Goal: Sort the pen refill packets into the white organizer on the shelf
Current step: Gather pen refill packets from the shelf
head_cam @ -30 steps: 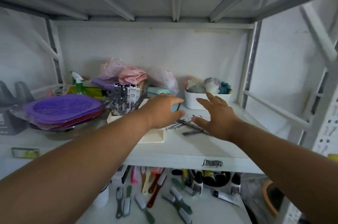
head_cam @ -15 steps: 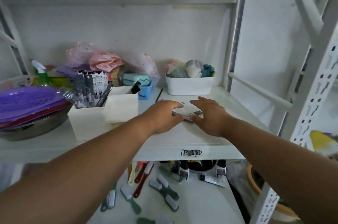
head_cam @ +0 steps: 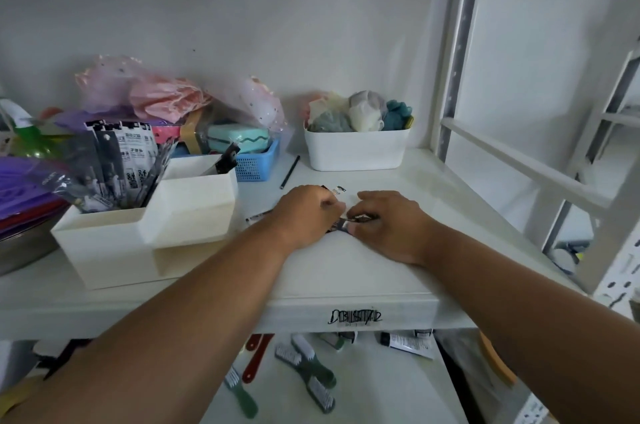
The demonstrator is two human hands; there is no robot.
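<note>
shelf [head_cam: 398, 271]: white, metal frame; black scrawled label on the front edge.
organizer [head_cam: 138, 240]: white, stepped, left of centre on shelf. Tall back-left compartment packed with upright refill packets [head_cam: 128, 160]; one dark packet [head_cam: 227, 158] leans in the back-right compartment.
bin [head_cam: 356, 149]: white, back right of shelf, stuffed with cloth bundles.
basket [head_cam: 258, 163]: blue, behind organizer, teal box inside; pink bags piled behind it.
purple lids [head_cam: 20, 188]: far left, stacked on a metal bowl.
left hand [head_cam: 306, 212]: on shelf right of organizer, fingers curled, grip closed around loose packets lying flat.
right hand [head_cam: 384, 219]: just beside left hand, fingertips touching it; grip pinches the end of the same packet bundle.
loose packets [head_cam: 341, 224]: on the shelf between and under both hands, mostly hidden; ends stick out at left of the left hand and behind the knuckles. Count: can't tell.
pencil [head_cam: 290, 172]: thin, dark, lies on shelf between basket and bin, apart from hands.
lower shelf [head_cam: 381, 385]: brushes [head_cam: 308, 368] with green and red handles scattered, plus a tube [head_cam: 405, 344] near the front.
</note>
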